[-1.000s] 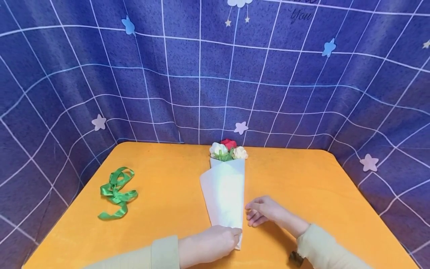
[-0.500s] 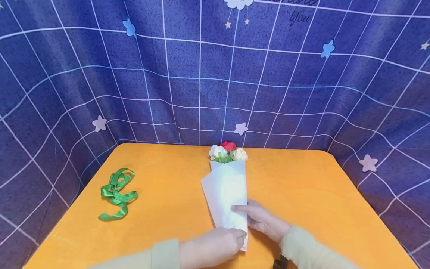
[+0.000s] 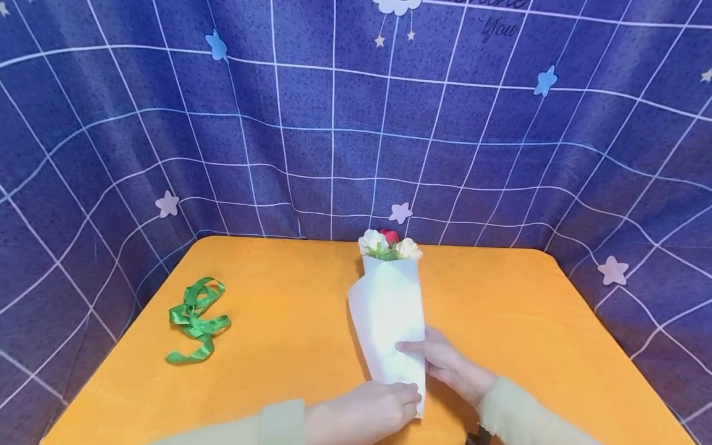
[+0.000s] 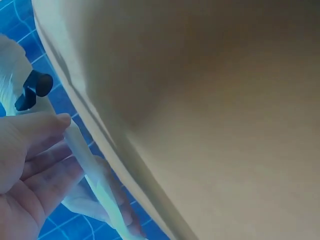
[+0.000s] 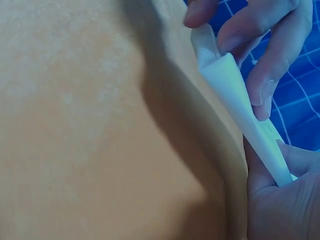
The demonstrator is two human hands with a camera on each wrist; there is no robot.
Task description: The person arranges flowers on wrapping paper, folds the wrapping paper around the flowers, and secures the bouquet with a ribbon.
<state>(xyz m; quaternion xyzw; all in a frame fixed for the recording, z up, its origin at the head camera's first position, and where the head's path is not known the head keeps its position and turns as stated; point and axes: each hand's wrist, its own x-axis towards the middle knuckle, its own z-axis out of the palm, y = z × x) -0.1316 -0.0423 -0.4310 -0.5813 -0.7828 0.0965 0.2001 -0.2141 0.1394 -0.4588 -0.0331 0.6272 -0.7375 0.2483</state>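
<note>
A bouquet wrapped in white paper (image 3: 386,309) lies near the middle of the table, its narrow end toward me. Two whitish flowers (image 3: 408,248) and a red flower (image 3: 389,235) show at its far end, with green leaves between them. My left hand (image 3: 369,408) pinches the wrap near its narrow end. The right hand (image 3: 447,361) grips the right edge, thumb across the top, the other fingers underneath and mostly hidden. In the right wrist view, the rolled paper end (image 5: 235,100) runs between both hands, with a fold open at its tip.
A loose green ribbon (image 3: 191,318) with a knot lies on the left side of the orange table (image 3: 278,296). Behind the table hangs a blue curtain (image 3: 311,154) with grid lines and stars. A dark wrist device (image 3: 479,436) sits under the right sleeve.
My right hand has come in from the right and taken hold of the bouquet's edge. The bouquet has shifted a little to the right, with the left hand moving along with it.
</note>
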